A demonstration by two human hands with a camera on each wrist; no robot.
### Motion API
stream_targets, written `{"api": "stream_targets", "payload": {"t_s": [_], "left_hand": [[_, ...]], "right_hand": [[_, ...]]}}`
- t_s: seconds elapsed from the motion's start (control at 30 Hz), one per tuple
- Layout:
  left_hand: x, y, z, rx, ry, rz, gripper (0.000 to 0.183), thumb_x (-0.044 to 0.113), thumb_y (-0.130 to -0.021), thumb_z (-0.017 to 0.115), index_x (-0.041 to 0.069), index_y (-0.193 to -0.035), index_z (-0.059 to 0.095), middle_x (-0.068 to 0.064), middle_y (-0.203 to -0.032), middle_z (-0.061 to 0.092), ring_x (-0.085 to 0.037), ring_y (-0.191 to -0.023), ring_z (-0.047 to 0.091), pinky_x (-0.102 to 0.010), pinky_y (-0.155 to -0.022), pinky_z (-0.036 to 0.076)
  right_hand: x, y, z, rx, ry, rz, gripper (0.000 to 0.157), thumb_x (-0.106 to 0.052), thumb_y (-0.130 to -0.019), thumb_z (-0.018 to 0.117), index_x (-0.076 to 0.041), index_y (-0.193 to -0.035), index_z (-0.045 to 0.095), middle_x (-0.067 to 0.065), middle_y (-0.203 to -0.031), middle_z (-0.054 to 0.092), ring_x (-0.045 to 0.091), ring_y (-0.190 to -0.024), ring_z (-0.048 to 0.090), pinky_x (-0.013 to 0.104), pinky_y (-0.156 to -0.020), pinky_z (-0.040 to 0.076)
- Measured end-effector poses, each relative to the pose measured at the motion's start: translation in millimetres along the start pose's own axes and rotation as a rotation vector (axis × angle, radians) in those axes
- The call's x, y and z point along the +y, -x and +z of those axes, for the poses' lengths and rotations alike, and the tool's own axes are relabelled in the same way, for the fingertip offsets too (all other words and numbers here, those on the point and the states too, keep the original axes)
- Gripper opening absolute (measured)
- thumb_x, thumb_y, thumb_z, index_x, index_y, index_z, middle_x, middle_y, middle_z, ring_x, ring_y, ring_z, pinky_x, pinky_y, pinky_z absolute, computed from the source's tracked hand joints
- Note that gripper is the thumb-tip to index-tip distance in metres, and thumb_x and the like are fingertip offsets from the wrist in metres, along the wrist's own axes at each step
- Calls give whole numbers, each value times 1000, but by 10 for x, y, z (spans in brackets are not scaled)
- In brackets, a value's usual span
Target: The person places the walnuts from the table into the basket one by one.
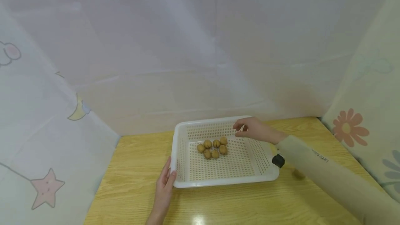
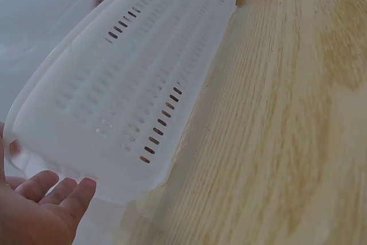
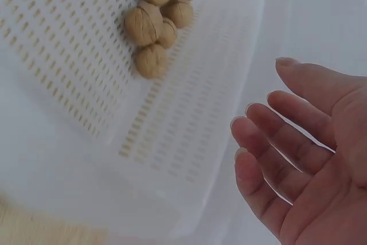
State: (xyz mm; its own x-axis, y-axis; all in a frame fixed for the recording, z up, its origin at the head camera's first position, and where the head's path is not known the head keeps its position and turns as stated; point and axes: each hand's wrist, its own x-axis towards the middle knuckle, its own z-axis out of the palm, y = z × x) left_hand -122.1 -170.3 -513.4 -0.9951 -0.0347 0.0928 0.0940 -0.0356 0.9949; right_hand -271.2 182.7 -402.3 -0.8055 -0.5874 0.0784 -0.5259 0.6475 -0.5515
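Note:
A white plastic basket (image 1: pixel 218 184) with slotted sides rests on the wooden table. Several walnuts (image 1: pixel 207 144) lie grouped in it, left of the middle and toward the back; the right wrist view shows the walnuts (image 3: pixel 144 24) close up. At the basket's left rim, my left hand (image 1: pixel 164 185) grips the edge, its fingers (image 2: pixel 80 196) against the outer wall. Over the back right part of the basket hovers my right hand (image 1: pixel 254 129). Its fingers (image 3: pixel 266 147) are loosely bent, apart from the thumb, and hold nothing.
Another walnut (image 1: pixel 298 174) sits on the table right of the basket, partly covered by the right sleeve (image 1: pixel 331 173). A pale cloth (image 1: pixel 200 61) hangs behind the table (image 1: pixel 131 169), with printed cloth at both sides. A black device (image 1: pixel 278 160) is strapped at the right wrist.

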Motion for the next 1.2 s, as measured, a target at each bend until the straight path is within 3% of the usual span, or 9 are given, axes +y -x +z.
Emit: {"api": "stream_targets", "payload": {"t_s": [0.23, 0.4, 0.57, 0.83, 1.0, 1.2], "left_hand": [[13, -11, -2, -1, 3, 0, 53, 26, -99, 47, 26, -147, 26, -2, -149, 33, -14, -131, 38, -30, -103, 38], [13, -16, -6, -2, 0, 1, 52, 26, -99, 46, 29, -147, 26, -1, -150, 32, -14, -131, 38, -32, -103, 38], [-4, -16, -10, 3, 4, 8, 52, 26, -99, 47, 28, -147, 27, -1, -150, 31, -14, -132, 37, -27, -101, 39], [7, 4, -2, 12, -3, 2, 54, 25, -99, 47, 23, -149, 25, -2, -149, 33, -14, -130, 39, -31, -101, 40], [-2, 2, 6, 13, -5, 5, 53, 25, -99, 47, 27, -147, 26, -1, -149, 32, -13, -131, 38, -28, -102, 39], [-8, -13, 3, 9, -9, 10, 54, 25, -99, 46, 24, -148, 25, -1, -150, 32, -11, -130, 39, -27, -102, 38]], "right_hand": [[177, 410, -241, 18, 52, 75, 26, -29, -88, 66, -15, -110, 64, 0, -105, 65, 11, -86, 59, 27, -71, 52], [271, 758, -344, 35, 51, 128, 34, -33, -87, 66, -9, -112, 64, 4, -107, 64, 14, -87, 58, 26, -66, 51], [419, 1088, -365, 74, 93, 149, 30, -37, -87, 65, -16, -109, 65, 2, -107, 65, 11, -84, 59, 23, -63, 51], [705, 1549, -181, 131, 101, 195, 28, -38, -87, 64, -21, -109, 66, -2, -105, 66, 2, -80, 57, 22, -62, 51], [905, 1828, -20, 107, 46, 272, 37, -40, -86, 64, -15, -114, 64, 4, -110, 64, -1, -81, 55, 21, -60, 49], [1061, 2091, 138, 113, 46, 273, 40, -34, -86, 67, -10, -117, 62, 6, -110, 63, -3, -79, 53, 21, -57, 47]]}}
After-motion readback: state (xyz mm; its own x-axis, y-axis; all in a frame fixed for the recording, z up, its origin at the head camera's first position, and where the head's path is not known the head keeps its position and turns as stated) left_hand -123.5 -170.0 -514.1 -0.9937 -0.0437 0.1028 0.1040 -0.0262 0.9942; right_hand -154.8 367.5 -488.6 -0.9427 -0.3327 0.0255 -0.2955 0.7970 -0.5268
